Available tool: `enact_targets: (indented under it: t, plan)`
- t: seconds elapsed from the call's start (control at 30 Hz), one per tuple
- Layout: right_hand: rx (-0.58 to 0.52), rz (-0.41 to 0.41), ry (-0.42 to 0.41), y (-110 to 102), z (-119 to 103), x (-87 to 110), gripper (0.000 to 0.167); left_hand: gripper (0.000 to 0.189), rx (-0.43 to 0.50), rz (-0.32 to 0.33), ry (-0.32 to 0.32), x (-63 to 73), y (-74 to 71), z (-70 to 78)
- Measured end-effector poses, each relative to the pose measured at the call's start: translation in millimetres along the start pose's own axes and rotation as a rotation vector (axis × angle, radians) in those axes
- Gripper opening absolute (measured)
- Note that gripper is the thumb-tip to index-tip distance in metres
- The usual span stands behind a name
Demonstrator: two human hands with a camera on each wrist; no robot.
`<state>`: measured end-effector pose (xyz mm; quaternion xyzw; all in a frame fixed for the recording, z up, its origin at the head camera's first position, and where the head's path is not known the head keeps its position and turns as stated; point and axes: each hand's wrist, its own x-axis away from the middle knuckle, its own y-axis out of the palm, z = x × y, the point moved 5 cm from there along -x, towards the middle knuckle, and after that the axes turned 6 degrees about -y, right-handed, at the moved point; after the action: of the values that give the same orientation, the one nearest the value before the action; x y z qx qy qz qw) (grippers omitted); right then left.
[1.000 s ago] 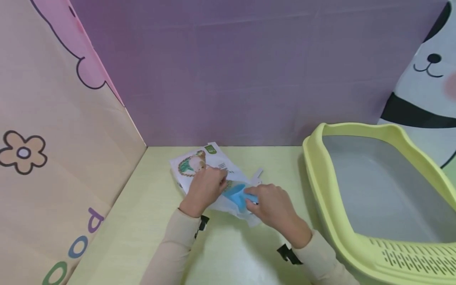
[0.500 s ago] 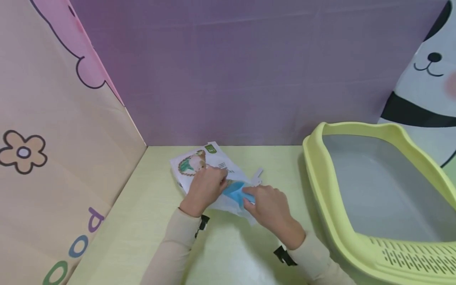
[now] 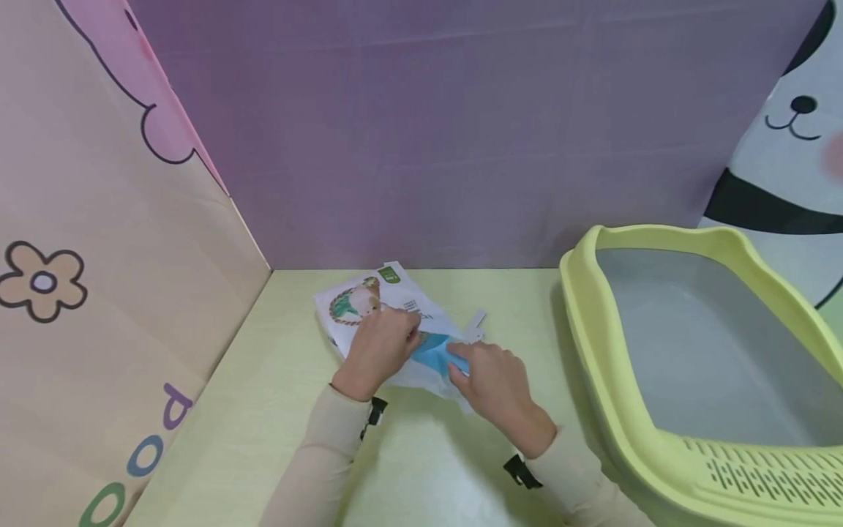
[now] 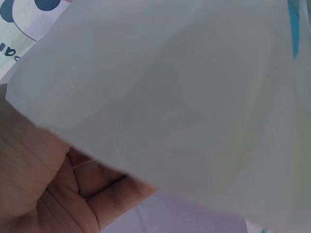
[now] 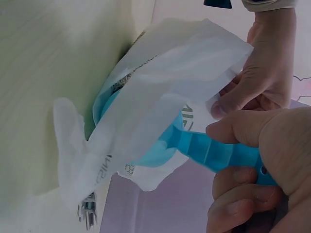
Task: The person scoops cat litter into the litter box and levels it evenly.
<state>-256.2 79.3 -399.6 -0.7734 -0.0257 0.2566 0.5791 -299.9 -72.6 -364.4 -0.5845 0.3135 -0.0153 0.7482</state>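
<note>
A white printed bag [image 3: 402, 294] lies on the table, its torn mouth facing right. My left hand [image 3: 382, 348] pinches the upper layer at the mouth and lifts it; in the left wrist view that white sheet [image 4: 160, 97] hides most of the hand [image 4: 39, 179]. My right hand [image 3: 497, 380] holds a blue scoop [image 3: 433, 356] by its ribbed handle [image 5: 218, 153], thumb on one side and fingers curled on the other. The scoop's bowl is inside the mouth, partly covered by the bag. Brownish grains [image 5: 120, 83] show beside it in the right wrist view.
A large yellow-green litter box [image 3: 582, 322] with a grey inside and a slotted front ledge [image 3: 757, 468] stands to the right. A small pale piece [image 3: 476, 326] lies just right of the bag. A purple wall [image 3: 421, 146] closes the back, a patterned one [image 3: 132, 241] the left.
My right hand and the scoop have slid a little left, further into the bag, and less of the bowl shows. The left hand and the bag have stayed almost still.
</note>
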Motion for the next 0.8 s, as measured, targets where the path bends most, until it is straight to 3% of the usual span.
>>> enact_targets:
  t: [0.57,0.7,0.8]
  plan:
    - [-0.042,-0.096,0.069,18,11,-1.1,0.028,0.029,0.021,-0.018,-0.019,-0.9,1.1,-2.1]
    - [-0.048,-0.136,0.088,22,14,-0.2,0.027,0.017,0.015,-0.044,-0.015,0.7,2.7,-1.9]
    - [-0.069,-0.168,0.091,25,15,1.2,0.027,0.007,-0.001,-0.105,-0.033,2.7,5.3,-3.2]
